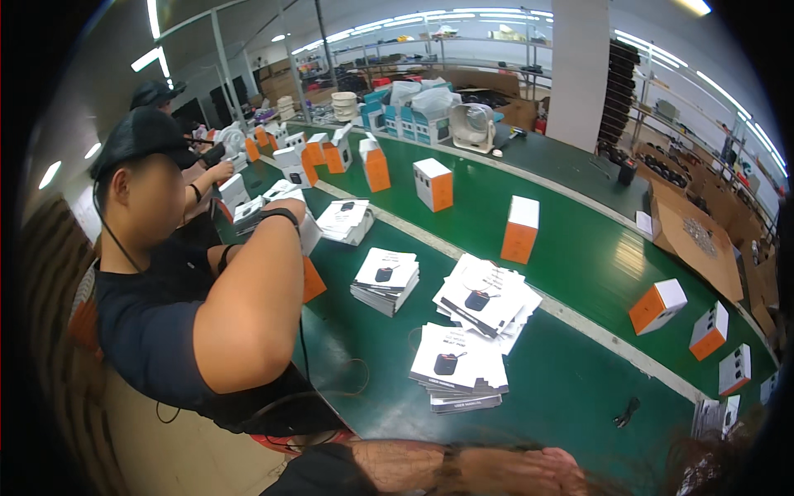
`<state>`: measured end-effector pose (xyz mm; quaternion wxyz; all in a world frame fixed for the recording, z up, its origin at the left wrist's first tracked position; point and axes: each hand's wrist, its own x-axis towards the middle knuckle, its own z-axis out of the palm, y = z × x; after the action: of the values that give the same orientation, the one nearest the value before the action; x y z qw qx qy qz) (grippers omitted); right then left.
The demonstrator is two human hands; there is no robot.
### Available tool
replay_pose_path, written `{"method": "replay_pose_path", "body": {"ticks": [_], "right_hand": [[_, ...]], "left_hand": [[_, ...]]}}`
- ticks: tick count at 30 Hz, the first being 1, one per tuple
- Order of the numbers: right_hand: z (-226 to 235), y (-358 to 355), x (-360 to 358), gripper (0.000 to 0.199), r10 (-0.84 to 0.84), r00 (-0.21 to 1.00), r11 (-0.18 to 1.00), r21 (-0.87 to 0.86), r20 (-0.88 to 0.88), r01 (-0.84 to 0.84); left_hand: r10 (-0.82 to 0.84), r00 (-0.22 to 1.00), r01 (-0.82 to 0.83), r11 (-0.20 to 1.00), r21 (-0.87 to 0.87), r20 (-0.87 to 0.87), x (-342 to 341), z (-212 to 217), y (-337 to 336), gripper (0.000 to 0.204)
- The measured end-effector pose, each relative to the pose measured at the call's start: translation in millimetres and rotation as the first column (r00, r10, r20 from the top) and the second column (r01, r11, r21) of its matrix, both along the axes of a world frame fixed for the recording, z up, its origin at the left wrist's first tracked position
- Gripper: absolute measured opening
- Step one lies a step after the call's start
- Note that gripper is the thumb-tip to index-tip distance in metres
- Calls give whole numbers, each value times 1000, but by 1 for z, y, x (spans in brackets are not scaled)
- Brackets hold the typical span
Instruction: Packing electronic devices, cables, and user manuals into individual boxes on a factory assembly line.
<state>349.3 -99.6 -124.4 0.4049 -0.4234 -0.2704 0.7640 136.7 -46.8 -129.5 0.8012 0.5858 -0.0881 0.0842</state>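
My left forearm comes in along the lower edge from a black sleeve, and my left hand (552,469) is at the bottom, partly behind loose strands of hair. Its fingers are too hidden to show whether they hold anything. My right hand is out of view. Beyond my left hand stands a stack of white printed manuals (459,360) with a black speaker pictured on top. A second, fanned-out pile of manuals (484,296) lies just behind it. Further left sits another stack of manuals (385,277). A small black coiled cable (627,412) rests on the green bench to the right.
Orange-and-white boxes (521,230) stand spaced along the green conveyor (579,240), behind a pale rail (579,318). At left, a co-worker in a black cap (157,289) reaches over more manuals (343,219). An open cardboard box (691,240) is at far right.
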Motion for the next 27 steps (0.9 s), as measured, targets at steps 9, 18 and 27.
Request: {"method": "replay_pose_path", "body": {"ticks": [9,18,27], "right_hand": [[-16,8,-2,53,41,999,999,28,5,-41],[-23,3,-1,55,36,999,996,79,-2,-35],[-29,-7,-2,56,30,999,993,113,-11,-29]], "left_hand": [[69,997,-70,997,24,21,-12,3,8,45],[91,995,-93,993,72,30,-16,15,13,44],[112,993,-115,988,102,39,-14,19,9,44]]}}
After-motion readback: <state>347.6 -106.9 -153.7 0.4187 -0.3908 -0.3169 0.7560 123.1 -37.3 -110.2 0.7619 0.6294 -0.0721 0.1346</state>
